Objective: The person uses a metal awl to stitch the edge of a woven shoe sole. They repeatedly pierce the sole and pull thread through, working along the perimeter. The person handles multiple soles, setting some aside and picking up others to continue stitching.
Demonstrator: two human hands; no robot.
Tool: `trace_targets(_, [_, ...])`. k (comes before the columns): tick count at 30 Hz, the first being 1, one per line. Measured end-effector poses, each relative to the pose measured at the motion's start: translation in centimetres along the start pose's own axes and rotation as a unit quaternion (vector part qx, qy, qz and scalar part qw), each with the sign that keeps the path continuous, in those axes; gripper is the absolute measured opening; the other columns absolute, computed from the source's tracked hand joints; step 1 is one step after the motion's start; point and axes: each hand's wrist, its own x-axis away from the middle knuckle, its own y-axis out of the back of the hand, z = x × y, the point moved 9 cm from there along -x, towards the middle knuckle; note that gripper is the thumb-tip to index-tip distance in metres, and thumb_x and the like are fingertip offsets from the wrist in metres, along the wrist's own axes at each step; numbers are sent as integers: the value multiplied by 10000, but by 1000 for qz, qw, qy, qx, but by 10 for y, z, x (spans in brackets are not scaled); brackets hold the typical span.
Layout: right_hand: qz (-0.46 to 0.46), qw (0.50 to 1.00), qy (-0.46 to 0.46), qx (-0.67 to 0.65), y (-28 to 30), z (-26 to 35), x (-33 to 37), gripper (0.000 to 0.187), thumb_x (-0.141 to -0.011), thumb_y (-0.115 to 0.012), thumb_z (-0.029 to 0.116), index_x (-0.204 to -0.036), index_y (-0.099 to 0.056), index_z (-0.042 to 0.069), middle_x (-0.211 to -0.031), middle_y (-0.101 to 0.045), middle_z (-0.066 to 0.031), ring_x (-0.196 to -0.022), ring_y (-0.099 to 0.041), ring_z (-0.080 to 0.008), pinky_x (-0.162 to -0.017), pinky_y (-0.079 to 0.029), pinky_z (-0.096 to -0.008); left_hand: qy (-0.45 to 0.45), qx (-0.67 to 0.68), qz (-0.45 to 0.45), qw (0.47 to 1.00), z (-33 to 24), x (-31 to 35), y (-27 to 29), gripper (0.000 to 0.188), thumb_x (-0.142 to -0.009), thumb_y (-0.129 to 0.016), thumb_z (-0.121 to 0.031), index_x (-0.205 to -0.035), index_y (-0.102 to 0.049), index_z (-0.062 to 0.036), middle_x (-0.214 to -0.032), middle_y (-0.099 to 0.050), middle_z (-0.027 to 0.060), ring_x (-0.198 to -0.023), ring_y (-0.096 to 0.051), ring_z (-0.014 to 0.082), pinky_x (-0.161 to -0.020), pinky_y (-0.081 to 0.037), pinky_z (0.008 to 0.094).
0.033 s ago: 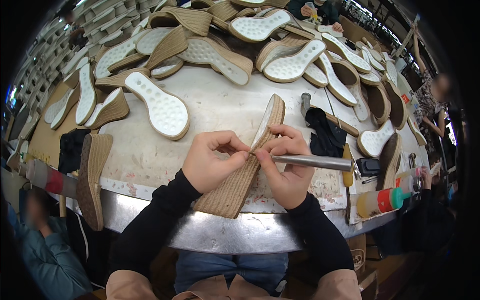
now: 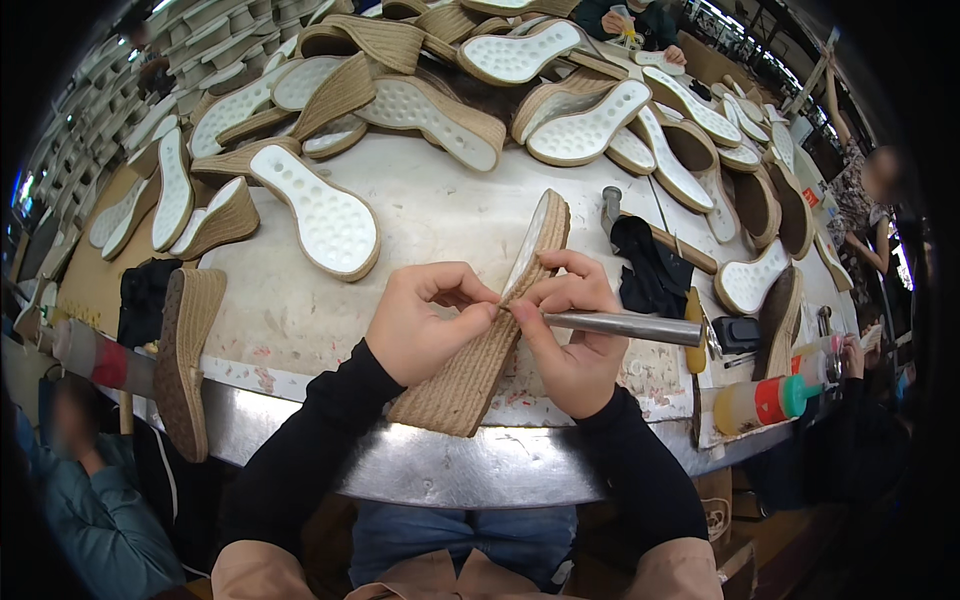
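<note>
A wedge shoe sole (image 2: 455,385) wrapped in tan rope braid stands tilted before me, its heel end toward me, its white inner face partly showing. My left hand (image 2: 425,320) pinches thumb and forefinger together against the braid at mid-side. Whatever lies between those fingertips is too small to make out. From the right, my right hand (image 2: 578,335) meets it, with thumb and fingers closed at the same spot. A tool with a smooth round metal handle (image 2: 640,326) lies across that hand, its handle pointing right; the tip is hidden by the fingers.
More wedge soles (image 2: 315,210) are piled along the far side. A single sole (image 2: 185,350) overhangs the metal table edge (image 2: 460,470) at left. To the right lie a hammer (image 2: 612,205), black cloth (image 2: 645,265) and a bottle with a green cap (image 2: 750,405). Other people sit nearby.
</note>
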Motion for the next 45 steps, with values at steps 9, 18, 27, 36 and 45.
trace_targets(9, [-41,978,-122,-164,16,-25,-4,202,-792,-683,-29,-903,-518,5,-938,-604,-114,-1047,-567,-215,-904,-429,-332,12,-18,0,1000,-1,-2,3,113,-788,-660,-75,-847,-668,21,-774,-672,64,-739,-611,102,-711,-480,244])
trace_targets(18, [-58,984,-99,-133,16,-21,1,199,-771,-693,-46,-882,-533,-3,-937,-607,-135,-1002,-591,-214,-869,-449,-320,7,-13,10,1000,0,-4,-2,246,-770,-684,-79,-995,-679,22,-774,-661,55,-741,-589,88,-726,-480,241])
trace_targets(27, [-43,993,-68,-83,14,-15,-3,177,-753,-702,-46,-849,-563,5,-901,-609,-107,-988,-598,-238,-858,-452,-328,-9,-31,44,998,-1,-5,-7,283,-773,-683,-100,-1016,-663,45,-802,-665,66,-754,-587,98,-733,-476,250])
trace_targets(36, [187,981,-37,43,-16,15,-38,177,-709,-741,-13,-799,-593,23,-825,-623,-85,-804,-609,-198,-701,-459,-288,-42,-92,176,979,-9,-2,-7,222,-795,-702,-154,-953,-664,-3,-871,-663,83,-803,-596,146,-759,-456,282])
trace_targets(45, [287,949,-128,-6,-36,6,-50,213,-775,-721,26,-867,-530,15,-732,-591,-30,-621,-553,-57,-557,-449,-200,15,-10,152,988,2,0,-7,200,-823,-681,-161,-935,-659,4,-823,-666,56,-780,-589,106,-757,-465,280])
